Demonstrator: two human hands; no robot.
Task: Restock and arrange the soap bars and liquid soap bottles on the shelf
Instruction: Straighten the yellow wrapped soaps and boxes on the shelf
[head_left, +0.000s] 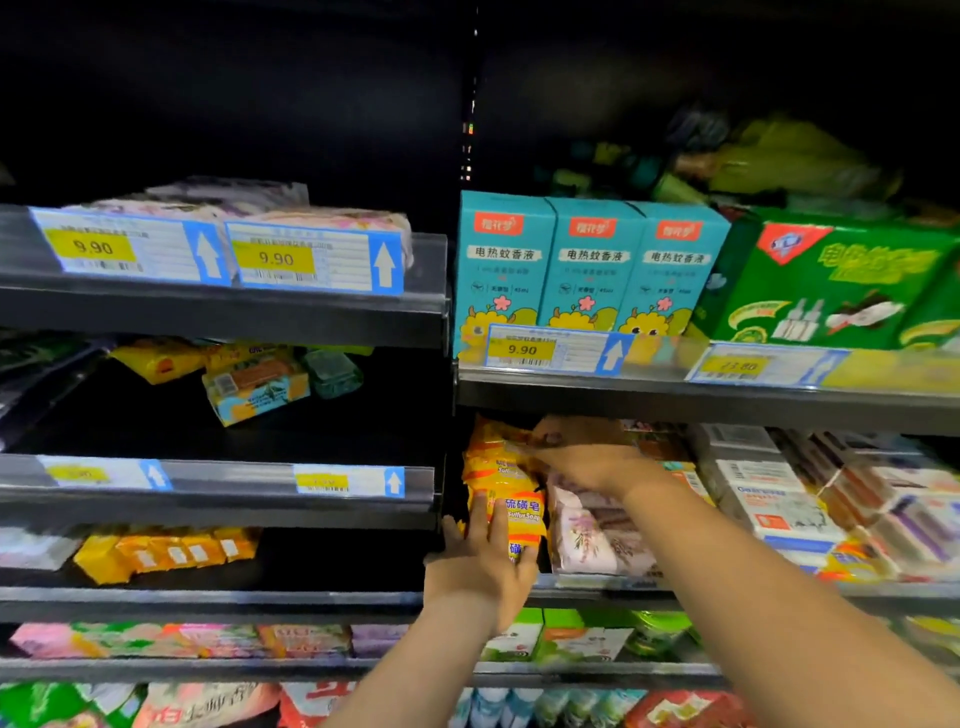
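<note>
Closest in, on the level below the hands, green and white cartons (561, 636) stand in a row. Just above them the left hand (480, 564) is flat and wide, fingers straight and spread, pressing against the front of a stack of yellow soap packs (522, 512). These sit at the left end of the right-hand shelf (597, 582), piled several high. The wrappers are glossy yellow and orange with a red band, white Chinese characters and the words "Sulfur Soap".

The right hand (592, 465) reaches over the top of that stack, fingers pointing left, against a brownish pack (576, 430). Blur hides whether the hand grips it or only rests there.

Touching the yellow stack on its right are pale pink soap packs (587, 535) printed with flowers, and beyond those, white boxes (774, 499) with red and blue print.

In the left bay, at about the same height, more yellow packs (166, 553) lie in a slanted row.

One level up, three teal boxes (592, 265) stand upright side by side, with a green box (841, 280) beside them and a yellow price tag (556, 349) reading 9.90 in front.
</note>
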